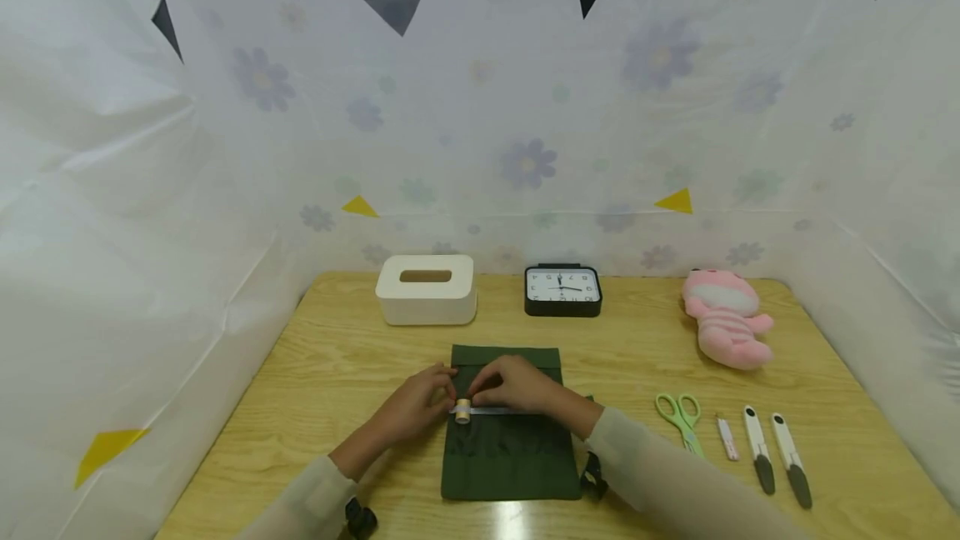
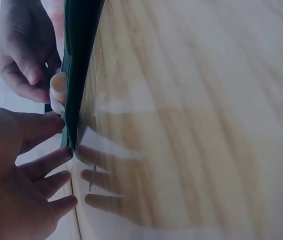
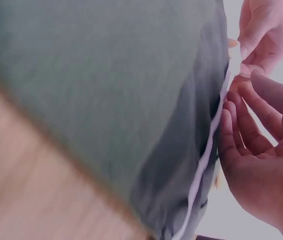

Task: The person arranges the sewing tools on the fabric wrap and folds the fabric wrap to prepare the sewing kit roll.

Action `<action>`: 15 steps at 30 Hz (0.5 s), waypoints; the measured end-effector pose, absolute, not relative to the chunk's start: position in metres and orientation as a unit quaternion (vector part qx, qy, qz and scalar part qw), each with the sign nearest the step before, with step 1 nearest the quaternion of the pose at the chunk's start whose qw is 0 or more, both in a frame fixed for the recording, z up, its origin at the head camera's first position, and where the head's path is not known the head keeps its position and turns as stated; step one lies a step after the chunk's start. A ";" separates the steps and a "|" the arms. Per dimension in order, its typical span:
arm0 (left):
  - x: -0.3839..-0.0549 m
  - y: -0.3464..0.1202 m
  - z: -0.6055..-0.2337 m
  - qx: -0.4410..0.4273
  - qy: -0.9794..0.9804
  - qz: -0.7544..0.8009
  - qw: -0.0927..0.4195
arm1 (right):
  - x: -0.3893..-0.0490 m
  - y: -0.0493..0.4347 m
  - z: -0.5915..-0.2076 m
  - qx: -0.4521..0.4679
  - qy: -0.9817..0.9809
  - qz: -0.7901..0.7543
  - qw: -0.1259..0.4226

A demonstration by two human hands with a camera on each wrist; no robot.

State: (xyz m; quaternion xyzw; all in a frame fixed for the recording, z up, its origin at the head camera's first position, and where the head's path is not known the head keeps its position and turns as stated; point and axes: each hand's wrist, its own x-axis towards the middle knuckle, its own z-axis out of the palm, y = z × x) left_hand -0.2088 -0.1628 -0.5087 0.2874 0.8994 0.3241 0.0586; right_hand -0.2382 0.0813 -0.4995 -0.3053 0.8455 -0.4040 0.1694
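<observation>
Lower middle: your left hand [image 1: 417, 403], fingers spread, by roll [image 1: 462, 412] on strap [image 1: 497, 412], likely steadying it; right hand [image 1: 517, 383], can't tell grip.

Glare spots the table [image 1: 615, 357] (the left wrist view is dim).

Green mat [image 1: 510, 475] — matt cloth; tabletop [image 1: 330, 357] — glossy wood grain.

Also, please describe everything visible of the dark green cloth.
The dark green cloth, wrinkled rectangular fabric with a strip across its far end, lies on the wooden table. A pale band crosses it; a roll sits near its left edge. The left hand is at that edge, the right hand over it.
</observation>
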 end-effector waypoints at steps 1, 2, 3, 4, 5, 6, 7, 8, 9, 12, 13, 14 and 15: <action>-0.208 -0.162 -0.508 0.288 0.901 0.320 0.053 | -0.238 0.085 -0.498 -0.303 0.845 -0.408 0.167; -0.208 -0.160 -0.508 0.290 0.903 0.314 0.045 | -0.237 0.088 -0.496 -0.302 0.845 -0.410 0.164; -0.208 -0.159 -0.507 0.291 0.906 0.306 0.038 | -0.238 0.092 -0.496 -0.301 0.846 -0.411 0.160; -0.207 -0.157 -0.507 0.293 0.908 0.298 0.031 | -0.238 0.096 -0.495 -0.300 0.846 -0.411 0.157; -0.207 -0.155 -0.507 0.296 0.911 0.288 0.023 | -0.238 0.100 -0.495 -0.300 0.847 -0.411 0.153; -0.206 -0.153 -0.507 0.296 0.914 0.278 0.018 | -0.238 0.104 -0.494 -0.300 0.847 -0.413 0.149; -0.206 -0.151 -0.507 0.297 0.917 0.268 0.012 | -0.238 0.108 -0.494 -0.299 0.846 -0.416 0.149; -0.206 -0.149 -0.507 0.298 0.919 0.258 0.006 | -0.238 0.113 -0.494 -0.298 0.845 -0.418 0.149; -0.206 -0.148 -0.507 0.299 0.921 0.251 0.000 | -0.238 0.117 -0.494 -0.296 0.845 -0.420 0.149; -0.205 -0.142 -0.505 0.300 0.922 0.244 -0.010 | -0.236 0.131 -0.491 -0.289 0.844 -0.426 0.150; -0.205 -0.140 -0.505 0.300 0.922 0.244 -0.010 | -0.236 0.136 -0.490 -0.285 0.846 -0.425 0.150; -0.206 -0.138 -0.505 0.302 0.921 0.246 -0.009 | -0.235 0.142 -0.489 -0.282 0.848 -0.425 0.148; -0.206 -0.137 -0.505 0.305 0.920 0.248 -0.006 | -0.234 0.147 -0.489 -0.279 0.850 -0.423 0.145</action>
